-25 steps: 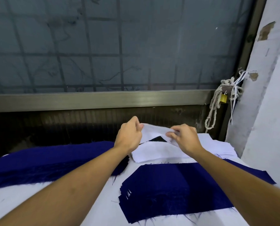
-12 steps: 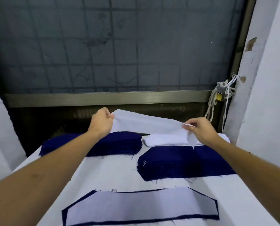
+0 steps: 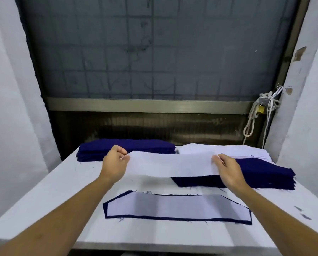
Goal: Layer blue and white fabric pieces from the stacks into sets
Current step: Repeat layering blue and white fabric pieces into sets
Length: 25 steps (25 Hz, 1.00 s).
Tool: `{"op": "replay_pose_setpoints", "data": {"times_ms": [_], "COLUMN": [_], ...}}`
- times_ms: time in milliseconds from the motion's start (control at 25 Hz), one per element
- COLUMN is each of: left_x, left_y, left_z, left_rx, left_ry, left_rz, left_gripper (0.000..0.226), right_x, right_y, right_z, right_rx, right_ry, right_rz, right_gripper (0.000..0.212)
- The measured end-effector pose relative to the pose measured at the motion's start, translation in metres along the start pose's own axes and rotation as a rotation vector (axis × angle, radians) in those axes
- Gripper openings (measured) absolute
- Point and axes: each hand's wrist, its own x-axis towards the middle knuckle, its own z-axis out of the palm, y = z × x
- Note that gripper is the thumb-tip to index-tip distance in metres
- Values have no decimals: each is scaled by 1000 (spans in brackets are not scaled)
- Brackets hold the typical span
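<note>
A long white fabric piece [image 3: 170,166] hangs stretched above the table. My left hand [image 3: 115,163] pinches its left end and my right hand [image 3: 226,169] pinches its right end. Below it, near the front, lies a layered set [image 3: 174,208]: a white piece on top of a slightly larger blue piece whose edge shows all round. A thick stack of blue pieces [image 3: 124,147] sits at the back left. A second blue stack [image 3: 261,175] lies at the right. The white stack [image 3: 228,150] is behind it at the back right.
The white table [image 3: 62,193] stands between white walls on both sides, with a dark window and metal sill behind. A knotted rope with a padlock [image 3: 259,109] hangs at the back right. Small scraps [image 3: 302,213] lie near the table's right edge.
Both hands have lifted the white piece off the white stack, spread apart, and carried it toward me over the table. The view has pulled back, showing the layered set in front.
</note>
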Motion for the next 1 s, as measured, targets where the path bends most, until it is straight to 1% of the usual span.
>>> {"op": "replay_pose_setpoints", "data": {"times_ms": [80, 160, 360, 480, 560, 640, 720, 840, 1000], "left_x": [-16, -30, -56, -68, -72, -74, -74, -76, -77], "left_y": [-18, -34, -65, -80, -87, -89, -88, -87, -87], "left_z": [-2, -2, 3, 7, 10, 12, 13, 13, 16], "left_rx": [2, 51, 150, 187, 199, 219, 228, 266, 351], "left_ry": [-1, -20, -105, -140, -128, -97, -73, -61, -54], "left_rz": [39, 59, 45, 41, 40, 40, 30, 4, 31], "left_gripper": [6, 8, 18, 19, 20, 22, 21, 16, 7], "right_x": [-21, -39, -68, -77, -79, -79, -79, -81, -81], "right_y": [10, 23, 49, 59, 61, 62, 62, 63, 63], "right_z": [5, 7, 1, 1, 2, 3, 3, 2, 4], "right_rx": [39, 29, -85, -211, -271, -312, -361, -420, -579], "right_ry": [20, 26, 2, 8, 25, 46, 83, 129, 150], "right_rz": [37, 21, -3, 0, 10, 25, 67, 95, 48], "right_gripper": [28, 27, 30, 30, 29, 33, 35, 29, 9]}}
